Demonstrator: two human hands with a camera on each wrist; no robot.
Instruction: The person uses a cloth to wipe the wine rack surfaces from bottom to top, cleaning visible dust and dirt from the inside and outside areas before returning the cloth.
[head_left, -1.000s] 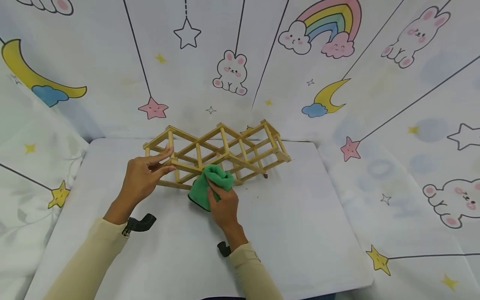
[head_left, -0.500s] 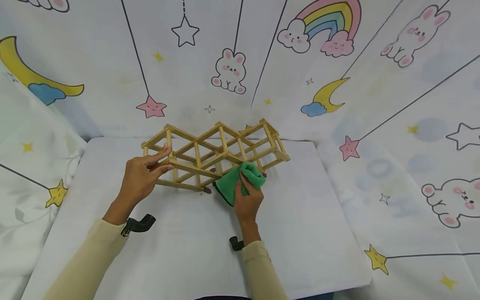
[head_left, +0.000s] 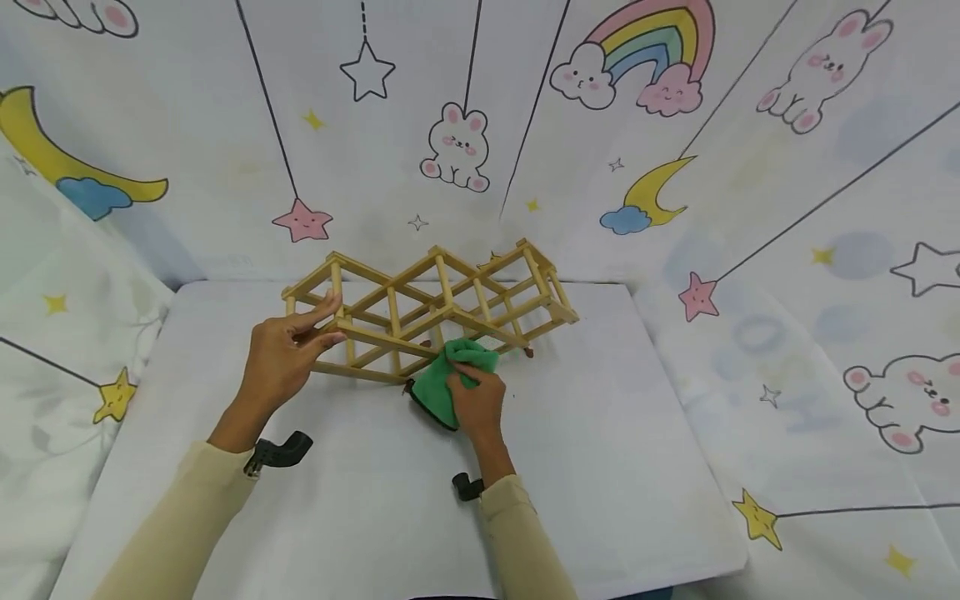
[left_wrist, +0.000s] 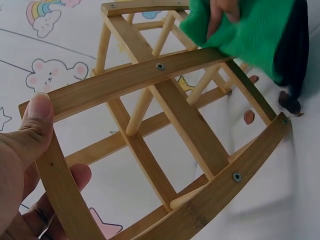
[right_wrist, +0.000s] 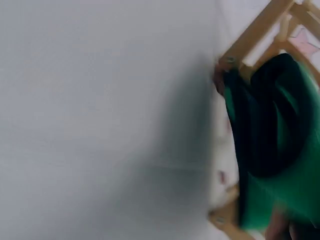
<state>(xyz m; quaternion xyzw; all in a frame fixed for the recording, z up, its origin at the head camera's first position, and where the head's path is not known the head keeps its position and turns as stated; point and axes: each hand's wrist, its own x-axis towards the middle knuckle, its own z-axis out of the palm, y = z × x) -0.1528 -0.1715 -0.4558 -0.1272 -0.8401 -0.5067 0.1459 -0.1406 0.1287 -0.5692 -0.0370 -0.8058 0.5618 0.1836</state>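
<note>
A folding wooden lattice rack (head_left: pixel 395 342) with crossed slats and round dowels stands near the back of the white table. My left hand (head_left: pixel 282 354) grips its left end, thumb on one slat and fingertips behind it, as the left wrist view shows close up. My right hand (head_left: pixel 480 402) holds a green cloth (head_left: pixel 437 390) with a dark edge, folded up against the front slats of the rack near its middle. In the right wrist view the cloth (right_wrist: pixel 272 145) covers part of the slats, and only a bit of the hand shows.
Small reddish-brown feet (left_wrist: pixel 249 117) show under the rack on the white tabletop (head_left: pixel 600 467). Behind and around the table hangs a white curtain (head_left: pixel 405 142) printed with bunnies, stars, moons and a rainbow. The rack's back stands close to this curtain.
My right hand has wiped the cloth rightward along the front slats, then come partway back to the left and slightly down. The left hand and the rack have stayed nearly in place.
</note>
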